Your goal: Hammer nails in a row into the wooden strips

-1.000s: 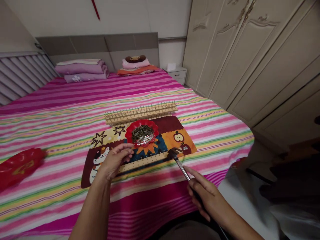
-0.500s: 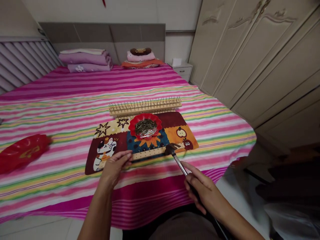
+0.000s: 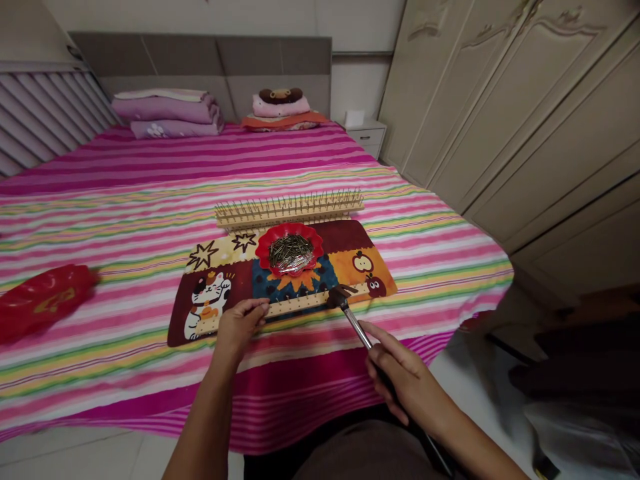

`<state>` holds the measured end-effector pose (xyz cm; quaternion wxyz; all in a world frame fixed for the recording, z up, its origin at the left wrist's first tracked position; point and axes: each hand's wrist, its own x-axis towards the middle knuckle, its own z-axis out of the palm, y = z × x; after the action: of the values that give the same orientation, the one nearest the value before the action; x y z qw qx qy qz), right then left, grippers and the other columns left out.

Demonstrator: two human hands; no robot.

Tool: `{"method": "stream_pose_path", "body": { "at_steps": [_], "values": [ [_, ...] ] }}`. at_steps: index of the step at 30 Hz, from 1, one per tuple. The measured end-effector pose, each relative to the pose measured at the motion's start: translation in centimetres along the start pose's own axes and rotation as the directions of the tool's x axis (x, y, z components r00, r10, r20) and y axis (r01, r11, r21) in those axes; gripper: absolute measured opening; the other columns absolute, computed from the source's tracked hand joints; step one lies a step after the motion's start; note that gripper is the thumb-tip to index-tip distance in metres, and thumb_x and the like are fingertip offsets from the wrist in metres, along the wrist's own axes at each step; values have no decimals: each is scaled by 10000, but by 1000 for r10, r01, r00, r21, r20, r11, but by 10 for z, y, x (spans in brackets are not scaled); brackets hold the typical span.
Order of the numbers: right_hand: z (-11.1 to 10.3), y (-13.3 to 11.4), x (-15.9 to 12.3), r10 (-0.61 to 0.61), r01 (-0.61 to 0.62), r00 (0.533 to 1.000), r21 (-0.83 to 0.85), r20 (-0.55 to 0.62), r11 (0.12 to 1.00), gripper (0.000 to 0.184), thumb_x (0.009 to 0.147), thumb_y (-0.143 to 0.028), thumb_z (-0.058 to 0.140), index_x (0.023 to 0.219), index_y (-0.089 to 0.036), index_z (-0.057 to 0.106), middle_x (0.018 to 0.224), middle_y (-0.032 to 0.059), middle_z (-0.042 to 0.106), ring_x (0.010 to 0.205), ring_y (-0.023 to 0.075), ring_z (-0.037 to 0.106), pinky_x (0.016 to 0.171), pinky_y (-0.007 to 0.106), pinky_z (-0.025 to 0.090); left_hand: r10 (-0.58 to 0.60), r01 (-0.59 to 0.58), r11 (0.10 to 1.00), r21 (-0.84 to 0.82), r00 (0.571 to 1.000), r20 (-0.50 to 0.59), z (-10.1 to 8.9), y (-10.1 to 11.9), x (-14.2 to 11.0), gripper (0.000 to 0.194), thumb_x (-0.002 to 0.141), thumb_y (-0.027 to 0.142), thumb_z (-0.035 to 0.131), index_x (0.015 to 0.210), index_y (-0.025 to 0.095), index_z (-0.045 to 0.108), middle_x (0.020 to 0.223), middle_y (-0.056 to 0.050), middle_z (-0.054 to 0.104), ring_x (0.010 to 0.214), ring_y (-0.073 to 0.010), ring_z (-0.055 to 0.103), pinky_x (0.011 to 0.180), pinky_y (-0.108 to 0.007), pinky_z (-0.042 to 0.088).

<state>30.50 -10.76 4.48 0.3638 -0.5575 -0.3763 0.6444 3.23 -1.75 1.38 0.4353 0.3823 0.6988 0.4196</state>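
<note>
My right hand (image 3: pixel 397 370) is wrapped round the handle of a hammer (image 3: pixel 357 327). The hammer's dark head is over the right part of a narrow wooden strip (image 3: pixel 300 305), which has a row of small nails standing in it. Thumb and fingers of my left hand (image 3: pixel 243 327) are pinched together at the strip's left-middle part. What lies between those fingertips is too small to make out. The strip lies along the near edge of a patterned mat (image 3: pixel 240 280) with a cat picture. Behind it, a red scalloped dish (image 3: pixel 263 250) holds many loose nails (image 3: pixel 291 252).
Beyond the mat lie wooden strips (image 3: pixel 290 215) bristling with upright nails. A red plastic bag or tray (image 3: pixel 45 300) rests on the left of the striped bed cover (image 3: pixel 125 373). Folded bedding (image 3: pixel 170 112) is stacked by the headboard. A wardrobe (image 3: pixel 500 113) stands right.
The camera view has tilted and shifted slightly. My left hand has moved a little rightward along the strip, still pinched. The hammer stays over the strip in my right hand, almost unmoved.
</note>
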Motion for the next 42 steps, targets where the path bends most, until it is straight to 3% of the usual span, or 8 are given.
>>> {"method": "stream_pose_path", "body": {
  "at_steps": [7, 20, 25, 30, 33, 36, 39, 42],
  "values": [
    [18, -14, 7, -54, 62, 991, -65, 123, 996, 607, 830, -421, 480, 1405, -238, 404, 643, -72, 493, 328, 41, 329, 246, 134, 227, 59, -58, 997, 43, 998, -23, 6, -5, 3, 434, 497, 538, 697, 738, 178, 672, 617, -9, 654, 496, -109, 531, 481, -226, 441],
    [76, -38, 49, -132, 202, 945, -218, 299, 955, 486, 898, -159, 376, 1365, -252, 474, 590, -82, 467, 390, 48, 396, 360, 143, 306, 228, -202, 949, 241, 970, -84, 12, -16, 3, 222, 653, 450, 587, 677, 239, 651, 590, 30, 615, 582, -134, 539, 553, -224, 400],
    [81, -43, 53, -46, 141, 943, -270, 329, 953, 494, 881, -115, 372, 1327, -271, 514, 553, -91, 456, 350, 39, 374, 334, 138, 276, 238, -200, 931, 307, 967, -92, 12, -13, 0, 219, 649, 444, 578, 584, 235, 593, 503, 43, 551, 532, -124, 502, 548, -229, 371],
    [60, -43, 34, -120, 167, 950, -143, 287, 975, 459, 900, -188, 388, 1338, -258, 506, 535, -91, 449, 361, 43, 364, 339, 131, 289, 191, -169, 948, 271, 980, -57, 9, -14, 3, 260, 620, 469, 604, 711, 232, 661, 616, 16, 644, 634, -153, 582, 623, -248, 435],
    [34, -35, 21, -117, 133, 977, -78, 177, 988, 478, 887, -323, 443, 1357, -246, 480, 597, -73, 475, 354, 44, 353, 282, 126, 246, 144, -141, 976, 164, 990, -4, 4, -9, 7, 387, 556, 457, 656, 847, 202, 667, 749, -18, 697, 685, -166, 617, 662, -267, 481],
    [7, -24, 12, -99, 99, 995, -25, 29, 995, 568, 849, -424, 506, 1386, -252, 434, 672, -54, 512, 358, 47, 368, 244, 124, 249, 213, -205, 961, 185, 977, -22, 5, 11, 13, 427, 612, 448, 623, 948, 187, 661, 846, -37, 710, 729, -166, 631, 711, -278, 504],
    [-13, -15, 9, -85, 86, 993, 14, -82, 996, 598, 840, -427, 535, 1400, -259, 410, 691, -48, 525, 377, 51, 398, 243, 116, 274, 375, -328, 822, 466, 927, -10, 19, 40, 25, 280, 724, 360, 545, 909, 212, 693, 891, -30, 706, 784, -164, 629, 768, -274, 493],
    [-23, -8, 9, -60, 67, 991, 46, -123, 997, 612, 834, -416, 552, 1405, -253, 402, 689, -47, 530, 370, 45, 388, 240, 109, 280, 403, -377, 549, 746, 901, 160, 43, 65, 44, 243, 770, 259, 508, 885, 219, 719, 982, -53, 697, 897, -181, 629, 820, -269, 477]
  ]
}}
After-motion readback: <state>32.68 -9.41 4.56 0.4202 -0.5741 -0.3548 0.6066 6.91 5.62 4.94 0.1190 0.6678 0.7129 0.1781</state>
